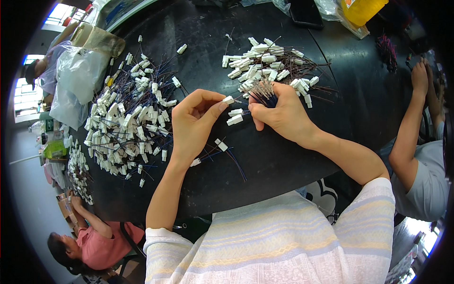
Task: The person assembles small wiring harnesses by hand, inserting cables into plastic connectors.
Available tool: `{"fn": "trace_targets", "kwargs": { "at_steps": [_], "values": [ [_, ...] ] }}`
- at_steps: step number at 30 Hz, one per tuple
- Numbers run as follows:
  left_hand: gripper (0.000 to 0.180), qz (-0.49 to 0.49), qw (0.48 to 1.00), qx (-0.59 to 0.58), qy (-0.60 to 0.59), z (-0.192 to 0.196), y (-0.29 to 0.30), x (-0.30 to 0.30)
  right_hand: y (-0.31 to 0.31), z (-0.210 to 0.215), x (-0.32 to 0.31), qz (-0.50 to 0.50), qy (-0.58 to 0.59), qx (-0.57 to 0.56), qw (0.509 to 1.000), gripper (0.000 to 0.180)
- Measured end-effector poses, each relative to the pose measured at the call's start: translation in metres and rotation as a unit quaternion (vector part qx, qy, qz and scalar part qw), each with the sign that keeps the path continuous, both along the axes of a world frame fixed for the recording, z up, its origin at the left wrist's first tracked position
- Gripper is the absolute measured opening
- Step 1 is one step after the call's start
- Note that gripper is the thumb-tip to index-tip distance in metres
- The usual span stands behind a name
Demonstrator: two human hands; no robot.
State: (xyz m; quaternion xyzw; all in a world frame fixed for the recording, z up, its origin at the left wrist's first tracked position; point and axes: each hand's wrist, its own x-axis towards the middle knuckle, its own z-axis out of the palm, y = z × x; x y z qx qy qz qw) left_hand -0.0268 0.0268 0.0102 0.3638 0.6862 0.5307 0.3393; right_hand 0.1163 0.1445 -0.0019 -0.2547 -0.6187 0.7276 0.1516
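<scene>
Between the thumb and forefinger of my left hand [196,118] is a small white wire connector [228,100]. My right hand [283,113] is closed round a bundle of thin dark wires [265,97] with bare metallic-looking tips pointing up. Two more white connectors [235,117] hang beside my right thumb, their wires running into that hand. Whether the left hand's connector is joined to a wire from the bundle is too small to tell. Below my hands, a loose connector with dark wires [221,145] lies on the black table [265,161].
A large heap of white connectors with dark wires [125,123] spreads on the left. Another pile [265,59] lies beyond my right hand. Further off are a black phone [305,13], a yellow container [364,10] and plastic bags [78,71]. Other people sit at left and right.
</scene>
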Motion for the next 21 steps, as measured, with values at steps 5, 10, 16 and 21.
{"fn": "trace_targets", "kwargs": {
  "at_steps": [5,10,16,21],
  "values": [
    [0.009,0.001,1.000,0.010,0.007,-0.0015,-0.0038,0.0005,-0.0012,0.0020,0.0000,-0.006,-0.006,-0.001,1.000,0.005],
    [0.010,0.000,1.000,0.007,0.009,0.0001,-0.0073,0.0005,-0.0004,0.0014,0.0012,-0.005,0.000,-0.004,1.000,0.005],
    [0.009,-0.022,0.996,0.025,0.079,-0.0040,-0.0075,0.0011,-0.0021,0.0017,0.0014,-0.006,-0.004,0.006,1.000,0.006],
    [0.009,-0.058,0.984,0.041,0.160,-0.0055,-0.0044,0.0036,-0.0021,-0.0043,0.0038,0.007,0.021,0.038,0.999,0.004]
  ]
}}
